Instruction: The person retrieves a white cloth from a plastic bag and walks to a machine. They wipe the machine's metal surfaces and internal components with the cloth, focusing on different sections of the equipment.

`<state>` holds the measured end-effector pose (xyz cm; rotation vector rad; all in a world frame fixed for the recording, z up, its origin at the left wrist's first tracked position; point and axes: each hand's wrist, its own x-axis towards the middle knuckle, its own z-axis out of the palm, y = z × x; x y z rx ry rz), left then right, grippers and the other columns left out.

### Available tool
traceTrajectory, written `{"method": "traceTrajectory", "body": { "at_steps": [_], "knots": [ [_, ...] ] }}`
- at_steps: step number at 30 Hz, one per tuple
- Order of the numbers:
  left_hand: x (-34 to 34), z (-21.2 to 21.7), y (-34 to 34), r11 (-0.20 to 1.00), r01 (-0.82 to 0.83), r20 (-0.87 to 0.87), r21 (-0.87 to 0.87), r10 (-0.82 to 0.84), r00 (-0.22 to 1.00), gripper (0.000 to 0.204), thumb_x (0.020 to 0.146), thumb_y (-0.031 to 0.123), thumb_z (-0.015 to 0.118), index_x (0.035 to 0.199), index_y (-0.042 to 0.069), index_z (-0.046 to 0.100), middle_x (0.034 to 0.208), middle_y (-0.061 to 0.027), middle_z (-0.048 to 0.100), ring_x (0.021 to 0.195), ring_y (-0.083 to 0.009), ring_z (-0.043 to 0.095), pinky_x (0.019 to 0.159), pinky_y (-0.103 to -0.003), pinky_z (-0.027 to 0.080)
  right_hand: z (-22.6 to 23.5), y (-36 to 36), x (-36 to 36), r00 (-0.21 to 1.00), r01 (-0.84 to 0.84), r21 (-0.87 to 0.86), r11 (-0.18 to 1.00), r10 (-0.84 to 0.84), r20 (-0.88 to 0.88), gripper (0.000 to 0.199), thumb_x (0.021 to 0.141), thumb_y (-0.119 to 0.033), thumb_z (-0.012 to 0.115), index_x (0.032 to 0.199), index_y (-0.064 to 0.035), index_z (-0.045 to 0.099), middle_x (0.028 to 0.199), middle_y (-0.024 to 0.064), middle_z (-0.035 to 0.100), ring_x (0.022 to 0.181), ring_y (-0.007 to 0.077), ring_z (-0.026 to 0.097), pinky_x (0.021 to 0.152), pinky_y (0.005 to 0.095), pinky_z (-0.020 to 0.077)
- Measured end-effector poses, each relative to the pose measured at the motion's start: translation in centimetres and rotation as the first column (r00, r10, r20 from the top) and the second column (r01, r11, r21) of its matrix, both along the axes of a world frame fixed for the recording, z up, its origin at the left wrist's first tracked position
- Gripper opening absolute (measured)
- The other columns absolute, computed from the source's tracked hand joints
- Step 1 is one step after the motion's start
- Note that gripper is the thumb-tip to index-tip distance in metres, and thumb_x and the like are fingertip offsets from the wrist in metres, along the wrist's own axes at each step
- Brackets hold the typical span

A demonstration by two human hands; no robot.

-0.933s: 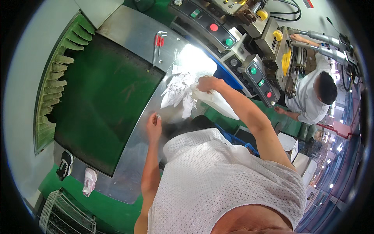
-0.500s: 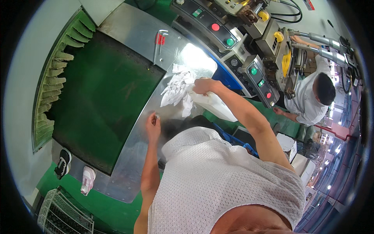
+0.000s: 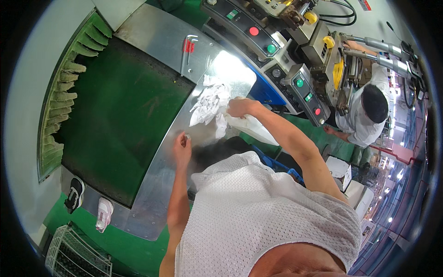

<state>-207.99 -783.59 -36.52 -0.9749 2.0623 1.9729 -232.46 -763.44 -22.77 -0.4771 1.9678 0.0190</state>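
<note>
My right hand (image 3: 241, 107) is closed at the upper edge of a white bag-like sheet (image 3: 256, 128), which hangs over the near right edge of the metal table. Just left of that hand lies a heap of crumpled white paper (image 3: 210, 104), with a loose white piece (image 3: 221, 126) below it. My left hand (image 3: 182, 145) hovers by the table's near edge with its fingers curled. Something small and pale shows at its fingertips, too small to name.
A green conveyor belt (image 3: 120, 115) runs inside the metal table (image 3: 159, 184). Hex keys (image 3: 187, 55) in a red holder lie at the back. A dark shoe (image 3: 74, 194) and a pale pink shoe (image 3: 104, 213) sit at left. Control panels (image 3: 304, 94) and a co-worker (image 3: 369, 111) are at right.
My right hand has tilted slightly, and the white sheet under it has shifted a little downward. The left hand stays nearly in place. The co-worker's head has moved slightly left.
</note>
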Motion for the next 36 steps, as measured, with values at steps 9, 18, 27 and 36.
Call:
{"method": "traceTrajectory", "body": {
  "at_steps": [9,18,27,36],
  "knots": [
    [-4.9,-3.9,0.9,0.986,0.159,-0.103,-0.056,-0.164,0.981,0.039,0.089,0.004,0.065,0.127,0.001,0.057,0.101,-0.0045,0.065,0.088,-0.0102,0.061,0.078,-0.025,0.051,0.1,-1.4,-0.3,1.000,0.001,0.026,1.000,-0.001,0.026,0.031,0.079,-0.016,0.049,0.070,0.0069,0.069,0.068,0.0201,0.069,0.070,0.0328,0.069,0.071,0.0436,0.0535],
    [-4.6,-5.2,0.8,0.972,0.187,-0.108,-0.146,-0.204,0.973,0.039,0.088,0.003,0.066,0.126,0.001,0.057,0.102,-0.0048,0.065,0.088,-0.0104,0.062,0.077,-0.025,0.051,-0.2,-2.0,0.0,0.999,-0.038,0.041,0.998,0.037,0.031,0.039,0.086,-0.022,0.048,0.068,0.0061,0.068,0.065,0.0185,0.068,0.067,0.0326,0.067,0.071,0.0439,0.0528],
    [-3.2,-2.8,0.2,1.000,0.014,-0.089,0.001,-0.014,0.996,0.038,0.089,0.005,0.067,0.125,0.002,0.059,0.106,-0.0074,0.065,0.092,-0.0131,0.063,0.079,-0.026,0.052,-0.9,-0.1,-1.1,0.999,0.028,0.049,0.998,-0.027,-0.027,0.029,0.078,-0.016,0.051,0.073,0.0052,0.070,0.074,0.0201,0.070,0.076,0.0341,0.070,0.074,0.0434,0.0540],
    [-2.9,-1.2,0.3,0.997,0.066,-0.061,-0.035,-0.068,0.996,0.039,0.087,0.008,0.067,0.125,0.002,0.059,0.104,-0.0076,0.063,0.090,-0.0151,0.062,0.080,-0.029,0.051,-0.1,0.3,-3.2,0.995,0.088,0.050,0.995,-0.086,-0.045,0.031,0.080,-0.018,0.050,0.078,0.0051,0.071,0.077,0.0188,0.072,0.079,0.0321,0.071,0.077,0.0429,0.0540]
  ]
}}
